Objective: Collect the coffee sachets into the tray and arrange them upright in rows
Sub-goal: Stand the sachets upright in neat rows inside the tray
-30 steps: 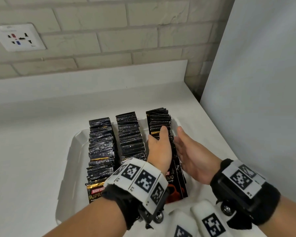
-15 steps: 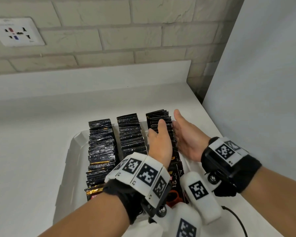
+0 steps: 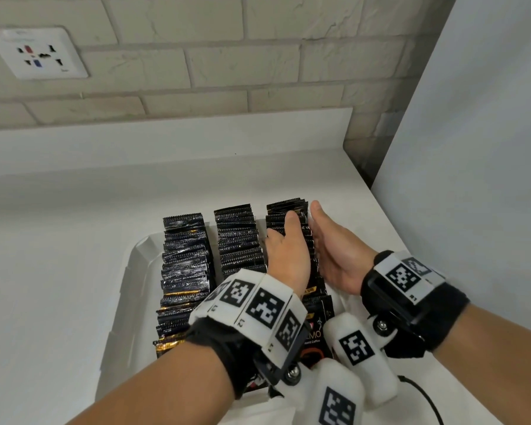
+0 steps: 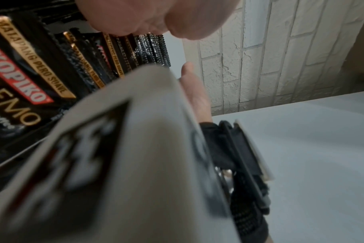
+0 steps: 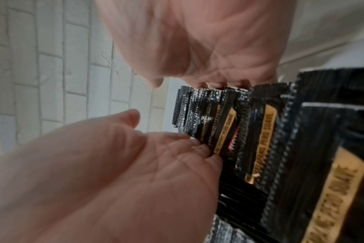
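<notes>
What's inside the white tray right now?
The tray holds three rows of black coffee sachets. The left hand and right hand flank the rightmost row, covering its middle.

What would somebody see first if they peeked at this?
Three rows of shiny black coffee sachets standing in a white tray on the white counter. Two flat hands sandwich the right-most row: the left hand on its left side, the right hand on its right. Up on the brick wall, top left, sits a white socket.
</notes>
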Tool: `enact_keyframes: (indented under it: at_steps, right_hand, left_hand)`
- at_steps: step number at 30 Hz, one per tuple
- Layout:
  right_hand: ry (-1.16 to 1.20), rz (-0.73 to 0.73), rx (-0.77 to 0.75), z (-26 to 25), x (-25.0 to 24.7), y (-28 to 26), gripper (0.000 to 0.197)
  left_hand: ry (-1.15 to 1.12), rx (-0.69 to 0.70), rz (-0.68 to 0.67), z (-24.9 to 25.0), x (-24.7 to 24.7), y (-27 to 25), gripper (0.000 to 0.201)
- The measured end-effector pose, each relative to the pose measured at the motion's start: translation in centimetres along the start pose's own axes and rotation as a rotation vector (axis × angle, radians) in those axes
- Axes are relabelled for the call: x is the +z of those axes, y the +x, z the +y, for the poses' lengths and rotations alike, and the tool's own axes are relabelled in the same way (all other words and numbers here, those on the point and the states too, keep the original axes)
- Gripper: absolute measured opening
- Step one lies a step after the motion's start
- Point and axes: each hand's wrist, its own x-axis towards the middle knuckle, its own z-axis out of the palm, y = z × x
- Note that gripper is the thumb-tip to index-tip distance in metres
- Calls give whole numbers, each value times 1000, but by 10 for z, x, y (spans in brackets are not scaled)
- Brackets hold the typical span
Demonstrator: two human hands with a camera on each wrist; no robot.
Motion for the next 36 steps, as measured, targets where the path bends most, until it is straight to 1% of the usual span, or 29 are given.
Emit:
enact_keyframes:
  at_steps: [1, 4, 6, 8, 11, 14, 17, 18, 19, 20, 22, 30, 32, 34, 36]
  right_hand:
    - [-18, -12, -10, 1, 0, 2, 31]
    - [-47, -9, -14, 1, 0, 2, 35]
    - [-52, 4, -7, 0, 0, 0, 50]
    - [-69, 0, 1, -2, 0, -1, 57]
    - [-94, 15, 22, 0, -2, 5, 57]
    - [-114, 18, -5, 2, 1, 9, 56]
    - [-112, 15, -10, 7, -3, 16, 66]
    - [-104, 19, -9, 3, -2, 12, 52]
    - [-97, 15, 4, 3, -4, 14, 55]
    - [-105, 16, 0, 2, -4, 12, 54]
    - [-109, 9, -18, 4, -6, 14, 58]
    - [-81, -21, -53, 6, -5, 20, 55]
    - [-86, -10, -61, 8, -7, 23, 51]
    - [-78, 3, -58, 8, -5, 23, 42]
    - [-72, -5, -58, 9, -5, 24, 44]
  left_hand:
    - [18, -6, -2, 0, 0, 1, 68]
    - [13, -11, -18, 0, 0, 1, 68]
    - [1, -1, -8, 0, 1, 1, 68]
    - [5, -1, 15, 0, 0, 2, 69]
    - [36, -3, 21, 1, -2, 5, 68]
    - [16, -13, 9, 2, -2, 4, 69]
    - [34, -15, 16, 3, 0, 4, 69]
    - [38, -15, 23, 3, 1, 5, 70]
    - [40, -16, 32, 3, 1, 5, 70]
    - [40, -15, 41, 3, 1, 6, 70]
    - [36, -6, 55, 3, 1, 7, 68]
    - [51, 10, 72, 5, 4, 18, 62]
    - [68, 24, 95, 5, 4, 21, 60]
    - [66, 11, 113, 6, 4, 23, 59]
    - [83, 11, 128, 6, 5, 25, 58]
